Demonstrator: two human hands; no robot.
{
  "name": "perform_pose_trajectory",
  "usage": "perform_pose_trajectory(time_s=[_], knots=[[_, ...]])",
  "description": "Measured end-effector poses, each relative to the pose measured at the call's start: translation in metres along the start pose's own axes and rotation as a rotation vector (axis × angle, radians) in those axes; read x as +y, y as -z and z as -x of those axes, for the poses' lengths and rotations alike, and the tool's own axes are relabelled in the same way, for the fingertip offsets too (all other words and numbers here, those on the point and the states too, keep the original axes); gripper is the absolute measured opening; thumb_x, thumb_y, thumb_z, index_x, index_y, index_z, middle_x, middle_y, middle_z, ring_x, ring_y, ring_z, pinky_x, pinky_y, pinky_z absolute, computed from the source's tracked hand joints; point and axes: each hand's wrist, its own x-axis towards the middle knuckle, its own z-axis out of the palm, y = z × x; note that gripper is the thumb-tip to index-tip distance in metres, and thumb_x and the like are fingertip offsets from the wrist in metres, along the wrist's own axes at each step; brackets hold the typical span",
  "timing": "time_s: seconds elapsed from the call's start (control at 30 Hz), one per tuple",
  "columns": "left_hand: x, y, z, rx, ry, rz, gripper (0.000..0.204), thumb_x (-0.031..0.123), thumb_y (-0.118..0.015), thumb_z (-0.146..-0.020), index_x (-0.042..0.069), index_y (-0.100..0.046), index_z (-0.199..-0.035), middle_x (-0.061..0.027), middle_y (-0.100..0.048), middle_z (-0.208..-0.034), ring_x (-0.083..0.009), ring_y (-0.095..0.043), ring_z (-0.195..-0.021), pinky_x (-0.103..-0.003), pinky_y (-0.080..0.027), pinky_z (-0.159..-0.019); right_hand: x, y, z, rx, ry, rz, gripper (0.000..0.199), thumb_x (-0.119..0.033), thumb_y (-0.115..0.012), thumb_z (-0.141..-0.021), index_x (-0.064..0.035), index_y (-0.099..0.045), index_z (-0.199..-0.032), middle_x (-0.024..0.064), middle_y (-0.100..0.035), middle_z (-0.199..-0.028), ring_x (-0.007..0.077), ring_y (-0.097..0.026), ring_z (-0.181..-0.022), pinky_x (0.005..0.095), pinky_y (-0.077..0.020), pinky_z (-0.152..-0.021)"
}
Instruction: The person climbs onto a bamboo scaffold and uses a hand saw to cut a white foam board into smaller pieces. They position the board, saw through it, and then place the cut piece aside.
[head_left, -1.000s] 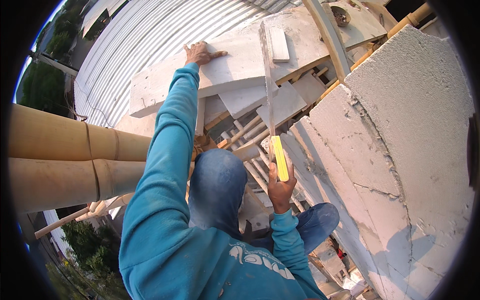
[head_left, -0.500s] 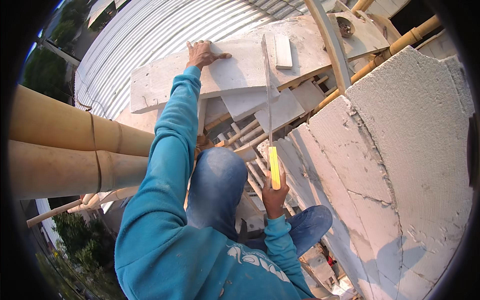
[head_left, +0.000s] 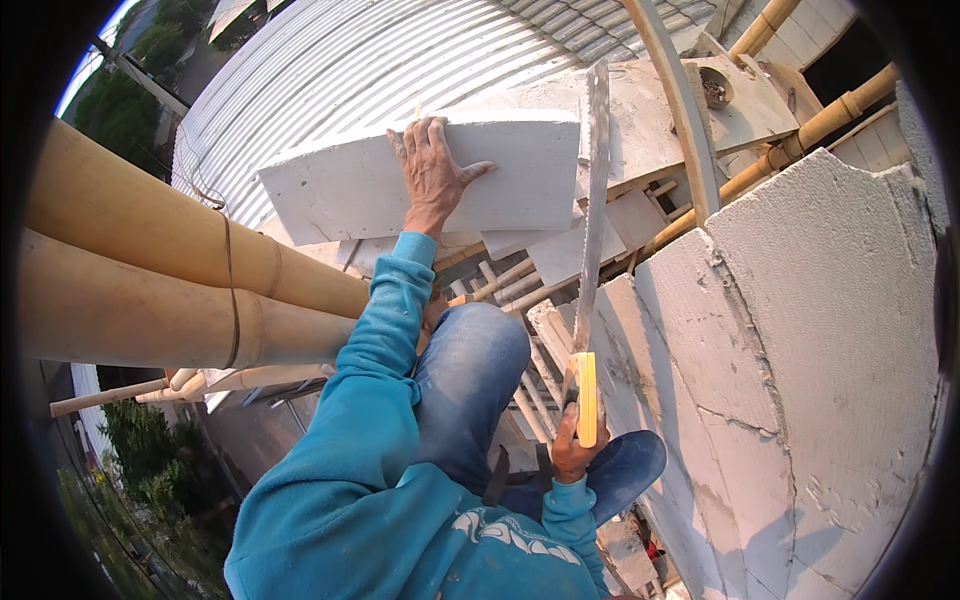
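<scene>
My left hand (head_left: 436,172) grips a long white lightweight concrete block (head_left: 530,180). Its fingertips reach over the far top edge, and the thumb is spread on the broad face. The block is tilted up, with that face turned toward me. In my right hand (head_left: 572,452) is a hand saw with a yellow handle (head_left: 588,398), held low by my bent knee. Its long toothed blade (head_left: 596,190) points away from me, passing just right of the block's end. Whether the blade touches the block I cannot tell.
Thick bamboo poles (head_left: 150,295) stand close on the left. A rough block wall (head_left: 800,340) rises on the right. Beyond the block are a dusty board (head_left: 640,125), a curved wooden strip (head_left: 680,120), a small bowl (head_left: 715,88) and corrugated roofing (head_left: 360,75). Bamboo scaffolding shows below.
The block has tipped up from lying flat, its broad face now toward me. My left hand has shifted to its top edge. The saw has come back nearer my body.
</scene>
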Motion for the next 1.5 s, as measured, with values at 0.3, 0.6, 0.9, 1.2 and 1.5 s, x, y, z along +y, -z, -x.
perform_pose_trajectory(time_s=[0.3, 0.6, 0.9, 1.2, 1.5], knots=[[0.025, 0.031, 0.048, 0.122, -0.009, 0.082, 0.094, 0.045, -0.093, -0.057, 0.009, -0.047, -0.130, -0.0138, -0.045, -0.135, -0.0355, -0.035, -0.136, -0.054, -0.022, -0.120, 0.012, 0.014, 0.003, -0.004, 0.062, 0.094, 0.041, -0.002, -0.070, -0.085, 0.0028, -0.046, -0.118, 0.0241, -0.065, -0.095, 0.0384, -0.062, -0.067, 0.0452, -0.0474, -0.062], [0.031, 0.044, 0.080, 0.158, -0.010, 0.094, 0.087, 0.039, -0.092, -0.061, 0.011, -0.047, -0.130, -0.0113, -0.047, -0.134, -0.0341, -0.037, -0.135, -0.053, -0.024, -0.119, -0.007, 0.018, -0.034, -0.065, -0.095, -0.042, 0.032, -0.005, -0.067, -0.087, 0.0082, -0.061, -0.115, 0.0255, -0.066, -0.103, 0.0364, -0.067, -0.075, 0.0426, -0.0515, -0.066], [0.019, 0.076, 0.059, 0.161, -0.058, -0.006, 0.047, 0.047, -0.077, -0.080, 0.009, -0.061, -0.101, -0.0085, -0.057, -0.109, -0.0300, -0.051, -0.112, -0.050, -0.034, -0.110, -0.053, -0.037, -0.168, 0.008, -0.009, -0.031, 0.021, -0.009, -0.069, -0.090, -0.0003, -0.051, -0.096, 0.0133, -0.061, -0.070, 0.0251, -0.068, -0.065, 0.0365, -0.0511, -0.058], [-0.010, 0.069, 0.033, 0.246, 0.114, 0.009, 0.043, 0.036, -0.071, -0.087, 0.005, -0.065, -0.116, -0.0115, -0.060, -0.110, -0.0294, -0.052, -0.106, -0.045, -0.041, -0.093, -0.049, -0.101, -0.289, -0.270, 0.141, 0.115, 0.036, -0.022, -0.079, -0.083, -0.0042, -0.055, -0.104, 0.0187, -0.071, -0.096, 0.0361, -0.071, -0.091, 0.0428, -0.0563, -0.076], [-0.051, 0.065, 0.039, 0.433, 0.949, 0.216, 0.121, 0.057, -0.071, -0.082, -0.012, 0.002, -0.150, -0.0373, 0.000, -0.155, -0.0466, 0.001, -0.149, -0.057, -0.003, -0.121, -0.030, -0.139, -0.327, -0.529, 0.246, 0.471, 0.051, -0.043, -0.074, -0.086, -0.0065, -0.057, -0.117, 0.0206, -0.071, -0.098, 0.0388, -0.070, -0.093, 0.0468, -0.0553, -0.080]])
